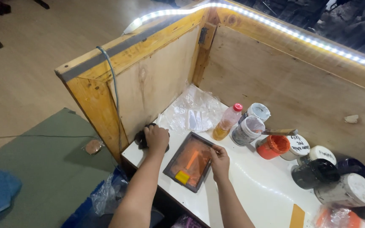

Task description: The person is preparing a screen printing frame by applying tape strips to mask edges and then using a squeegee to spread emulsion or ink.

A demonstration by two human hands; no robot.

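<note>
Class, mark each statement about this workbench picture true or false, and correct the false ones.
1. The left hand rests on a dark cloth. True.
2. The right hand touches the edge of a framed screen stained orange. True.
3. The open tub of orange paint sits inside the framed screen. False: it stands apart on the white table, among other tubs.
4. The bottle has a blue cap. False: the cap is pink.
5. A small yellow block lies on the screen. True.
</note>
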